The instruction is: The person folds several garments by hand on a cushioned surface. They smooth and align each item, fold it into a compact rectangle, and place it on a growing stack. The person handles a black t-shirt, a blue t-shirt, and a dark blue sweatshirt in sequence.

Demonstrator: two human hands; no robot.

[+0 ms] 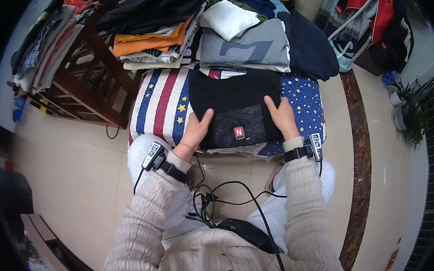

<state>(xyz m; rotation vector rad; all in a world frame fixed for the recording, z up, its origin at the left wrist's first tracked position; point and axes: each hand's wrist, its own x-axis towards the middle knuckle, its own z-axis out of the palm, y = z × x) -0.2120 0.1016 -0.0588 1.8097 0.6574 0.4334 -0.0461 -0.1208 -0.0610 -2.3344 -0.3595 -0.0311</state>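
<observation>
A folded black garment [234,99] lies before me on a quilted cover [162,105] with stripes and stars. Its lower half shows a dark grey panel bearing a small red-and-grey patch [238,133]. My left hand [198,128] grips the garment's left edge, thumb on top and the other fingers mostly hidden. On the opposite edge, my right hand [281,115] holds it the same way, a little farther from my body. Right behind it sits a folded grey shirt [249,47] with a large dark numeral, topped by a folded white cloth [230,20].
A stack of folded clothes [147,47] rises at the back left, beside dark navy clothing [310,47] at the right. Clothes hang over a wooden rack [92,77] on the left. Black cables [235,201] trail between my knees. Potted plants [407,111] stand far right.
</observation>
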